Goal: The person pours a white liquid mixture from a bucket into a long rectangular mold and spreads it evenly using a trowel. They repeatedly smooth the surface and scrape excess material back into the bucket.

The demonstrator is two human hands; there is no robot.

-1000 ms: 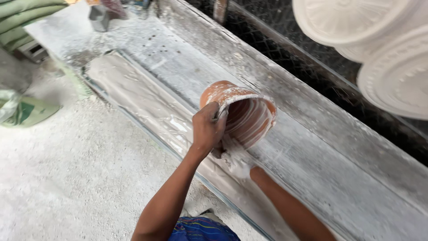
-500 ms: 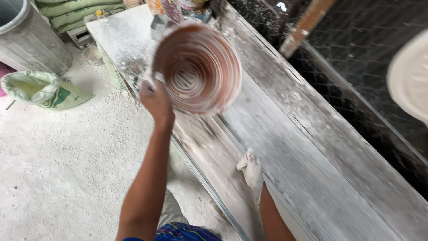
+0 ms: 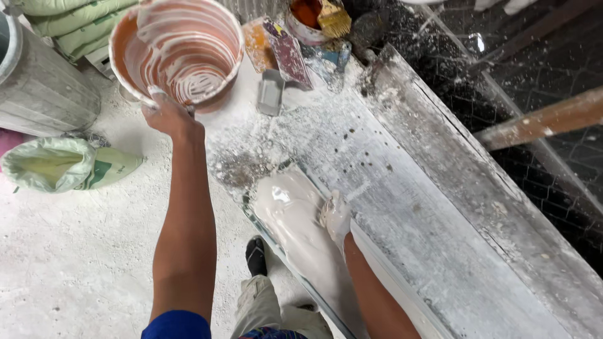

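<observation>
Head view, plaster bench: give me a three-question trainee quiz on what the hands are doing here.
1. True or false: the left hand grips the rim of the orange bucket, its inside streaked with white.
2. What does the right hand rest on?
A. the wet plaster in the long mould
B. a green sack
C. a grey bin
3. Fill in: the paintbrush at the bench's far end sits in a small ____.

Key: 1 true; 2 A; 3 tin of orange paint.
</observation>
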